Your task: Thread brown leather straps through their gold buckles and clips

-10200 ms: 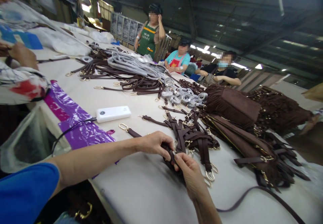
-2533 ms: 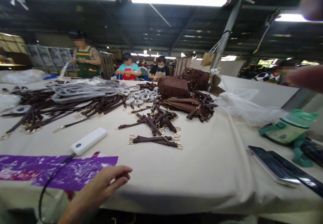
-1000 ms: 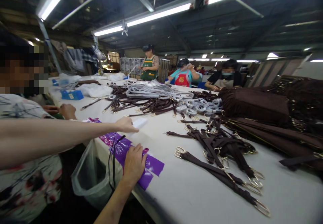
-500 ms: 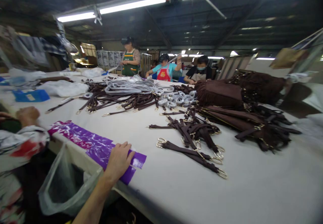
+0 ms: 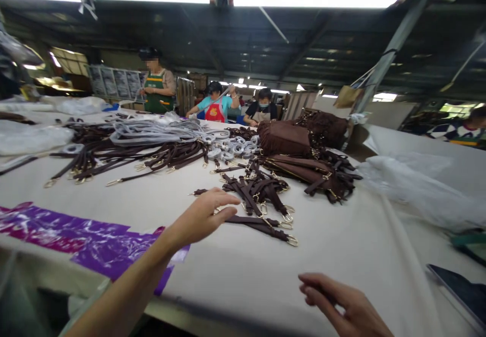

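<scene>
My left hand (image 5: pixel 207 215) reaches over the table with its fingers stretched out and apart from the thumb, holding nothing I can see. Its fingertips overlap the near end of a pair of short dark brown straps (image 5: pixel 261 224) with gold clasps; whether they touch I cannot tell. Behind these lies a tangled heap of similar straps (image 5: pixel 250 190). My right hand (image 5: pixel 341 301) is above the bare tabletop at the lower right, fingers extended and loosely bent, nothing visible in it. Purple plastic film (image 5: pixel 110 246) lies along the table's near edge, under my left forearm.
Long brown straps (image 5: pixel 163 157) and grey wrapped coils (image 5: pixel 231 147) cover the middle of the table (image 5: pixel 235 286). Brown fringed bags (image 5: pixel 284 138) are piled behind. Clear plastic (image 5: pixel 413 185) and a dark flat device (image 5: pixel 459 291) lie at right. Several people work across the table.
My left hand has lifted off the purple film and moved right to the strap pair. My right hand has come into view. The view has turned right; the neighbour's patterned sleeve is gone.
</scene>
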Motion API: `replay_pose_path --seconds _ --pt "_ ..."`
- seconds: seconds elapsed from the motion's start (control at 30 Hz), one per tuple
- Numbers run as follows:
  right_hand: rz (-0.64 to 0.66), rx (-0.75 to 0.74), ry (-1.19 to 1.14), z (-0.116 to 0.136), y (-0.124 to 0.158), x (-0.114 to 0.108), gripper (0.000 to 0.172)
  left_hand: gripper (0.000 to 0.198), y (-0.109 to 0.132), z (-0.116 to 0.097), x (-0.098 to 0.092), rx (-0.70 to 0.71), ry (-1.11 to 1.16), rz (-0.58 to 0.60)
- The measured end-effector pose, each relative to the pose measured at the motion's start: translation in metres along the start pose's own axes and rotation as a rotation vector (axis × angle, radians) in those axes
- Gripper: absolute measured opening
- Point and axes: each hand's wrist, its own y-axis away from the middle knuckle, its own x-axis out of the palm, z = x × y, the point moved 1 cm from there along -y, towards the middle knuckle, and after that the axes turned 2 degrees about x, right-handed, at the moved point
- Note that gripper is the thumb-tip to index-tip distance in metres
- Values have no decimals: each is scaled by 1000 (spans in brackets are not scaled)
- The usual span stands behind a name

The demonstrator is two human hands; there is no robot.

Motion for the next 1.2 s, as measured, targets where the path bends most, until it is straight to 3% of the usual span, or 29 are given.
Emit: replay_pose_path --seconds 0.13,0.23,0.33,0.43,0.6,0.73,0.8,0.9,1.07,1.2 --pt "-28 -72 126 29 -74 -7 26 19 -27 59 68 -51 -342 214" --pt "-41 -170 284 42 -125 12 22 23 -31 87 104 -50 -438 196" --pt "-38 -241 364 42 -166 46 35 17 -31 101 119 -38 -445 197" --pt "-69 -267 436 32 -191 82 38 18 -31 110 119 -10 -436 178" --pt "-120 -362 499 10 -205 108 35 17 -54 122 99 59 -409 294" --pt "-73 -455 429 9 -206 107 35 26 -105 126 86 59 -360 141" --pt "-43 -495 392 11 -208 106 34 36 -138 123 95 155 -383 134" --pt "-16 -542 353 11 -211 104 36 50 -189 113 127 331 -373 239" --pt "3 -602 222 11 -212 96 41 73 -246 107 178 54 -250 436" --pt "9 -578 183 11 -213 92 42 70 -246 111 182 15 -268 533"
